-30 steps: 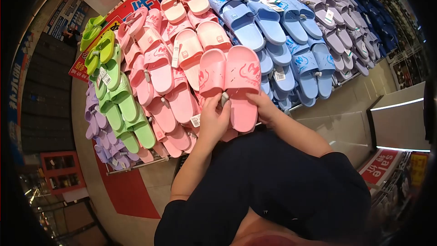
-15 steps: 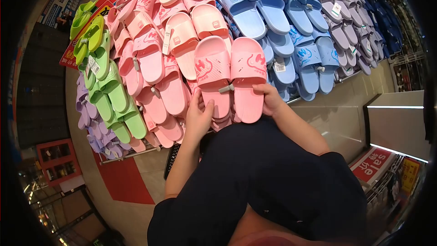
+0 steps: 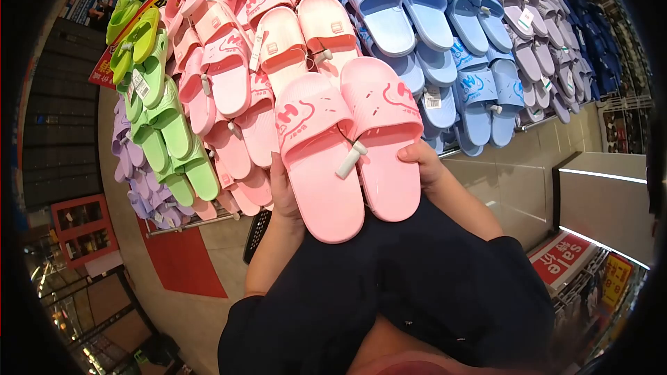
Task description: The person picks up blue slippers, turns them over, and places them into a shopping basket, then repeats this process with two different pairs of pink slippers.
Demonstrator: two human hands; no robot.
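Observation:
A pair of pink slide slippers is raised in front of me, soles down and heels toward my body. A grey security tag on a dark loop joins the two straps. My left hand grips the outer edge of the left slipper, its fingers partly hidden beneath. My right hand is closed on the right slipper's outer edge, thumb on top. Behind the pair hang paler pink slippers, with more pink ones to their left.
Blue slippers and grey-purple slippers hang to the right on the rack. Green slippers and lilac slippers are at the left. A red sale sign stands low at the right, a red cabinet at the far left.
The pink pair has come off the display, nearer to me and higher, and looks larger. Its two slippers now tilt, and my left hand has shifted to the outer edge.

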